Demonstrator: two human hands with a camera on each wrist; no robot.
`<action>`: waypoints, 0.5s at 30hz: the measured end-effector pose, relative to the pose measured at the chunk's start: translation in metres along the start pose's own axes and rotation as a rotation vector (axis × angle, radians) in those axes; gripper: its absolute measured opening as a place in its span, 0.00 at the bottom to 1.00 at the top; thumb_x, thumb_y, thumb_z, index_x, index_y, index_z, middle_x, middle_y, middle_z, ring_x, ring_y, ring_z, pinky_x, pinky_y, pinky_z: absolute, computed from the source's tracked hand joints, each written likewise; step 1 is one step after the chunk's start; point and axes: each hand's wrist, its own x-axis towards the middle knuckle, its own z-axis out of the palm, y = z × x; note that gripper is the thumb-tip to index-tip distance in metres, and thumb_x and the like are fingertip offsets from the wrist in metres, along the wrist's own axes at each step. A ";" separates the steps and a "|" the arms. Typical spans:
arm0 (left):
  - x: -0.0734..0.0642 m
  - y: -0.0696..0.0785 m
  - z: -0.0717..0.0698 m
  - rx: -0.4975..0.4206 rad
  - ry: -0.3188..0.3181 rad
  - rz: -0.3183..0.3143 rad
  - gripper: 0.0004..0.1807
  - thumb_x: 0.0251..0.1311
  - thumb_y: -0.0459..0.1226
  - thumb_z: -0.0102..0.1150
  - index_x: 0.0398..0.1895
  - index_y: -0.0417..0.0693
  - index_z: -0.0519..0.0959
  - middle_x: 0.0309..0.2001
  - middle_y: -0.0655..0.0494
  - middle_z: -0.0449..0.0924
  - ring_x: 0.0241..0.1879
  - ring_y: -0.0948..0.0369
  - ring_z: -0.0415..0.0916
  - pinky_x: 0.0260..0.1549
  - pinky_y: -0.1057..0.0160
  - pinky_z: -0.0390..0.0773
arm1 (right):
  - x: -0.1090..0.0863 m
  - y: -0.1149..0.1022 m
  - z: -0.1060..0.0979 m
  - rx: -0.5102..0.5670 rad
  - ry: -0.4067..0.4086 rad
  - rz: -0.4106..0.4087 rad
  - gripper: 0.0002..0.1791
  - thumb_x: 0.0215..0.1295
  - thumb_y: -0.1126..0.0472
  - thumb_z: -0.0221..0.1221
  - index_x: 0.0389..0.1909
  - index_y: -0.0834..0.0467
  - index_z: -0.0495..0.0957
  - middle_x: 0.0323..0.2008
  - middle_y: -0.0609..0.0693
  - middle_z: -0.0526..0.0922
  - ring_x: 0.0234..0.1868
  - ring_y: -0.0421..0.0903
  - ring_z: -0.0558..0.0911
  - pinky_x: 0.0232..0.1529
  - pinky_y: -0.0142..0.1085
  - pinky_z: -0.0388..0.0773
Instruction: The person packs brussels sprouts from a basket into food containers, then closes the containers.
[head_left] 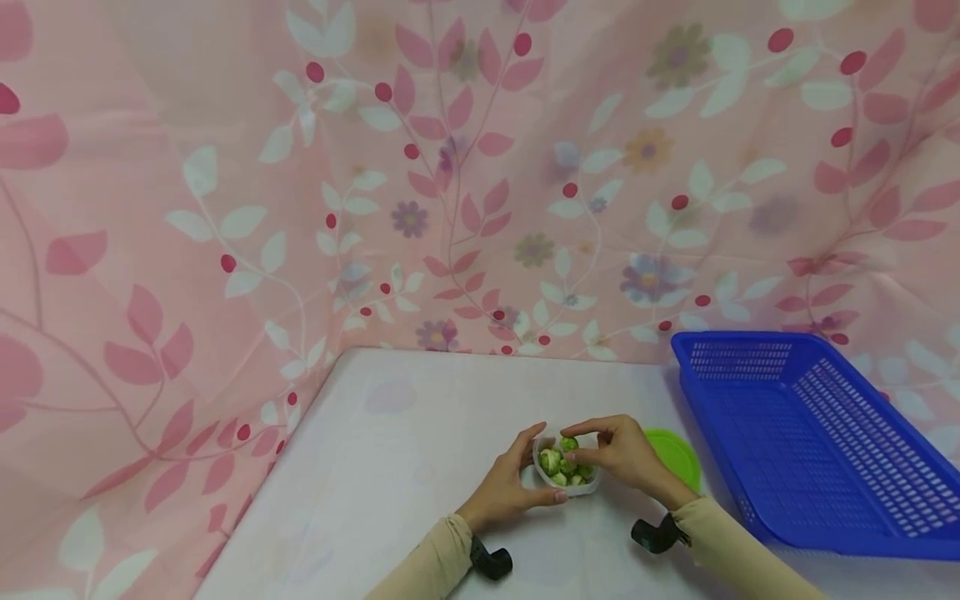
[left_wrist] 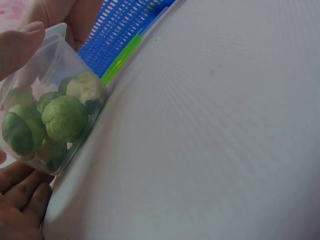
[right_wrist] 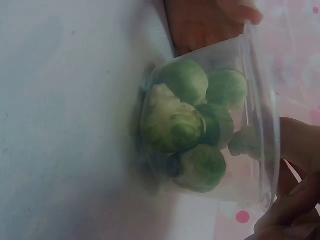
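Observation:
A clear plastic container (head_left: 581, 491) with several Brussels sprouts (head_left: 551, 461) in it stands on the white-covered table. My left hand (head_left: 504, 490) grips it from the left, thumb at the near side and fingers at the far side. From the right, my right hand (head_left: 628, 457) reaches over the rim and pinches one sprout (head_left: 569, 443) between thumb and index finger. Through the container's wall in the right wrist view, the thumb (right_wrist: 245, 141) shows inside, close to the sprouts. In the left wrist view, sprouts (left_wrist: 65, 119) lie piled behind the clear side.
A round bright green lid (head_left: 677, 454) lies just right of the container, partly behind my right forearm. Further right stands a large blue perforated basket (head_left: 738, 337). Pink floral cloth (head_left: 480, 183) hangs behind and left of the table (head_left: 397, 467).

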 end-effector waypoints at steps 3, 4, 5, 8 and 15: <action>0.001 0.001 0.000 0.002 -0.002 0.001 0.57 0.60 0.48 0.79 0.86 0.53 0.53 0.77 0.48 0.71 0.72 0.50 0.74 0.71 0.49 0.74 | 0.001 0.001 0.002 -0.034 0.010 -0.015 0.19 0.55 0.57 0.81 0.48 0.53 0.93 0.17 0.46 0.69 0.15 0.35 0.62 0.16 0.27 0.58; 0.001 0.001 0.000 0.004 -0.003 0.003 0.57 0.60 0.48 0.79 0.86 0.53 0.53 0.77 0.48 0.70 0.72 0.50 0.74 0.71 0.49 0.74 | 0.001 0.002 0.002 -0.046 0.015 -0.020 0.19 0.55 0.56 0.81 0.48 0.52 0.93 0.17 0.46 0.69 0.15 0.35 0.62 0.17 0.27 0.57; 0.001 0.001 -0.001 0.004 -0.004 0.003 0.57 0.60 0.48 0.79 0.86 0.53 0.53 0.77 0.48 0.70 0.73 0.50 0.74 0.72 0.48 0.74 | 0.002 0.002 0.003 -0.058 0.018 -0.028 0.19 0.54 0.56 0.81 0.48 0.52 0.93 0.18 0.46 0.71 0.15 0.35 0.62 0.17 0.27 0.57; 0.001 0.001 -0.001 0.010 -0.002 0.000 0.57 0.60 0.48 0.79 0.86 0.54 0.53 0.77 0.49 0.70 0.73 0.50 0.74 0.72 0.48 0.73 | 0.003 0.002 0.004 -0.106 0.026 -0.060 0.18 0.55 0.56 0.81 0.47 0.52 0.93 0.25 0.45 0.84 0.16 0.36 0.61 0.18 0.28 0.57; 0.001 0.002 -0.001 0.013 -0.001 -0.013 0.57 0.60 0.49 0.78 0.86 0.55 0.53 0.78 0.50 0.69 0.73 0.50 0.73 0.72 0.47 0.72 | 0.005 0.001 0.006 -0.223 0.017 -0.139 0.17 0.55 0.57 0.81 0.46 0.52 0.93 0.43 0.48 0.93 0.19 0.36 0.62 0.21 0.29 0.59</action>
